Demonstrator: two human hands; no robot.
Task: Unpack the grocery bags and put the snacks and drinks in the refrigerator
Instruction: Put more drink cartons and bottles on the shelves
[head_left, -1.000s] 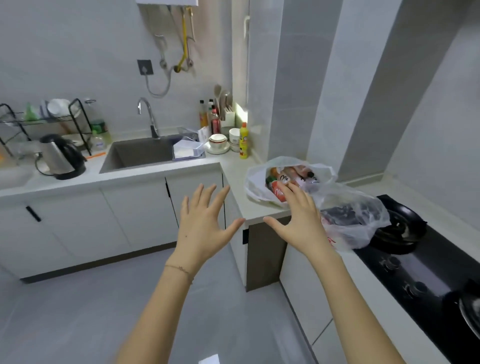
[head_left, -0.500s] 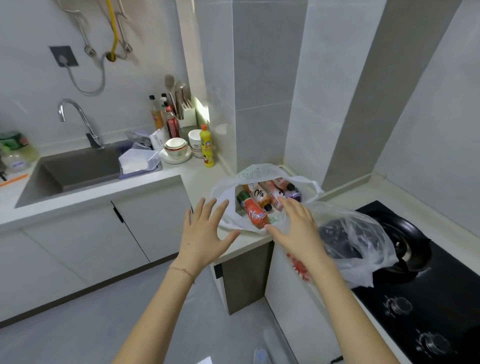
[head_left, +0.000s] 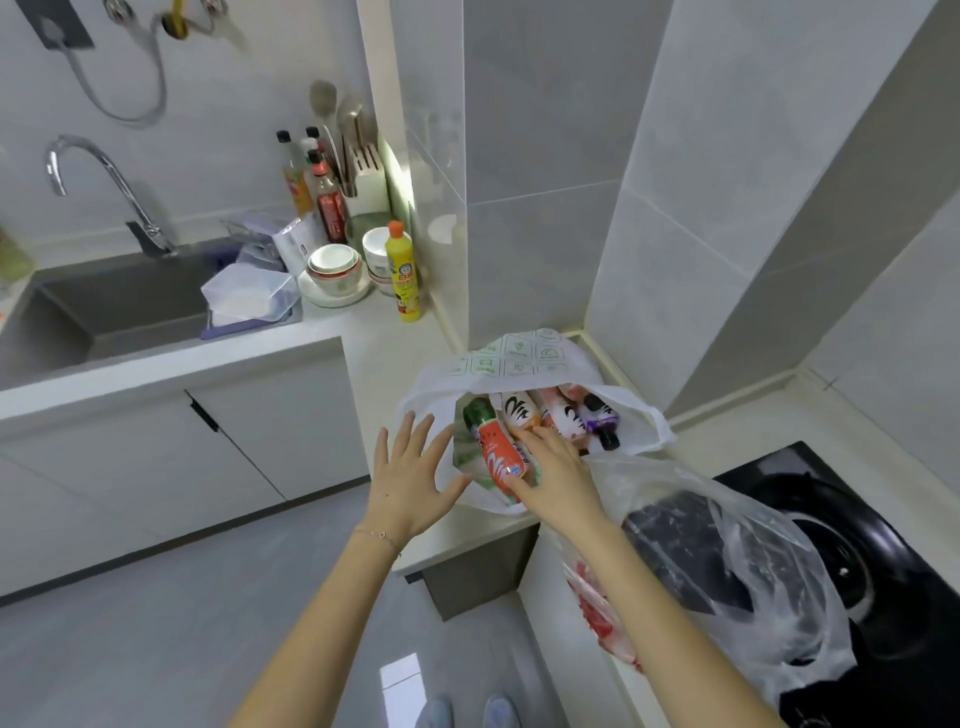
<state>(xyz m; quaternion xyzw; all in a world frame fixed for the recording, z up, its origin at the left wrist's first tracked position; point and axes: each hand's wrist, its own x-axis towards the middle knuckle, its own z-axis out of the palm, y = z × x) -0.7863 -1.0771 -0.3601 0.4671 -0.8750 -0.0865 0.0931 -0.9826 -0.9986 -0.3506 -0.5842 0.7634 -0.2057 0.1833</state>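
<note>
Reaching into the white bag (head_left: 519, 358) at the counter's (head_left: 384, 338) corner, the person's right hand (head_left: 558, 480) lies with loosely spread fingers on the red bottle (head_left: 496, 449), nothing gripped yet, while the left hand (head_left: 410, 478) hovers wide open and empty at the bag's mouth. The bottles lie heaped inside, close to the counter edge — a careless tug could roll one to the floor, or drag the clear bag (head_left: 727, 561) slumped beside the stove (head_left: 883, 545).

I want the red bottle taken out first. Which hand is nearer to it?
Right. The right hand touches the red bottle in the white bag; the left hand hovers open outside the bag's edge.
</note>
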